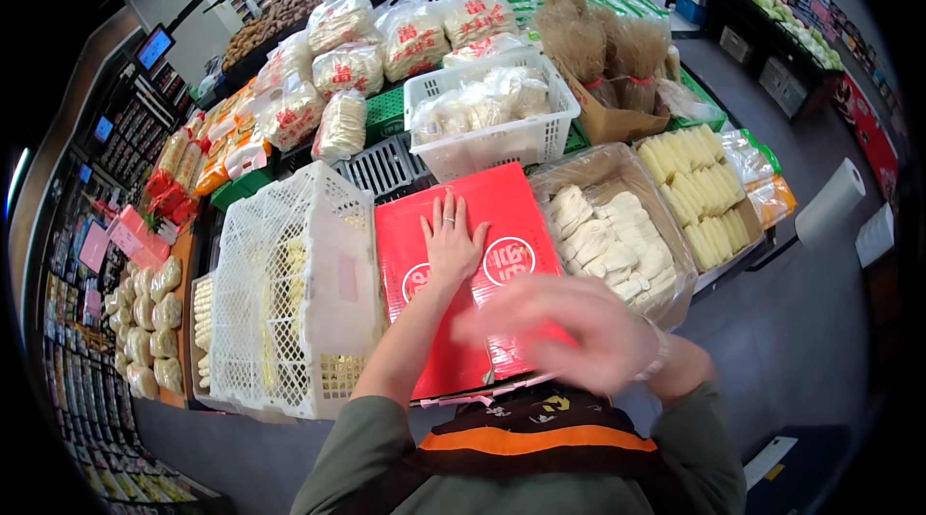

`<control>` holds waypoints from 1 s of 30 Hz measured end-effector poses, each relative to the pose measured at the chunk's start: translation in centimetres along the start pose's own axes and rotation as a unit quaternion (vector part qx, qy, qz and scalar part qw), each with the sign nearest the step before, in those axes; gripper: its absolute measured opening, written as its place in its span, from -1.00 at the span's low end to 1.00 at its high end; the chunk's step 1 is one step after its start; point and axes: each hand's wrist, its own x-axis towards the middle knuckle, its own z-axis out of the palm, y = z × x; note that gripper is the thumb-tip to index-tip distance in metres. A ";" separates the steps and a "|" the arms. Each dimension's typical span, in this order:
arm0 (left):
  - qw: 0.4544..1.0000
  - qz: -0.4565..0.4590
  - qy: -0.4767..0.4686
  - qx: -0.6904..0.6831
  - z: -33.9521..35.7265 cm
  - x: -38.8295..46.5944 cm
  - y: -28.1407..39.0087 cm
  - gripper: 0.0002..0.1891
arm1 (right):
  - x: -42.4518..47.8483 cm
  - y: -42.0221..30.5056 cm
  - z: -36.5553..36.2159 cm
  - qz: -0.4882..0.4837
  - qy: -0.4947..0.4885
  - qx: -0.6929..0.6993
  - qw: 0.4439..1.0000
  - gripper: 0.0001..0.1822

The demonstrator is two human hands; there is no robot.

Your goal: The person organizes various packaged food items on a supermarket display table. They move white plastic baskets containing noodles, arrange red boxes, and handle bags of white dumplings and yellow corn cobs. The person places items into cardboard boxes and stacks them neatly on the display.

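A red cardboard box [434,312] with white round print lies closed right before me. My left hand [452,244] rests flat on its top, fingers spread, a ring on one finger. Blurred by motion, my right hand [571,327] hangs over the box's near right part; nothing shows in it, but its fingers cannot be made out clearly. Left of the box stands a white plastic crate [268,291], tipped on its side, with yellowish noodles visible through the mesh. On the right, a plastic-lined carton [680,298] holds bundles of pale noodles [622,240].
Behind the box stands a white basket [492,142] of bagged food. Bagged noodles [412,41] are piled at the back. A carton [629,123] holds brown dry vermicelli [579,30]. Yellow noodle cakes [694,182] sit at right, near a plastic bag roll [832,200]. Packaged rolls [148,312] lie far left.
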 end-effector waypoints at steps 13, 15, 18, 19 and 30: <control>0.999 -0.003 0.018 -0.044 0.3 0.0 0.2 -0.34 | 5.3 -11.2 6.8 -0.288 0.409 0.514 0.696 -0.74; 0.999 -0.012 0.018 -0.043 0.2 -0.4 -0.1 -0.34 | 5.3 -12.5 8.3 -0.246 0.530 0.516 0.626 -0.67; 0.999 0.006 0.020 -0.045 0.2 0.4 1.1 -0.34 | 4.7 -15.7 8.5 -0.140 0.628 0.513 0.569 -0.74; 0.999 0.002 0.020 -0.040 0.1 0.2 0.6 -0.33 | 4.4 -14.7 7.9 -0.177 0.573 0.520 0.608 -0.76; 0.998 -0.026 -0.023 -0.057 -1.0 1.1 1.1 -0.33 | -1.0 -6.4 -3.4 -0.351 0.125 0.262 0.890 -0.96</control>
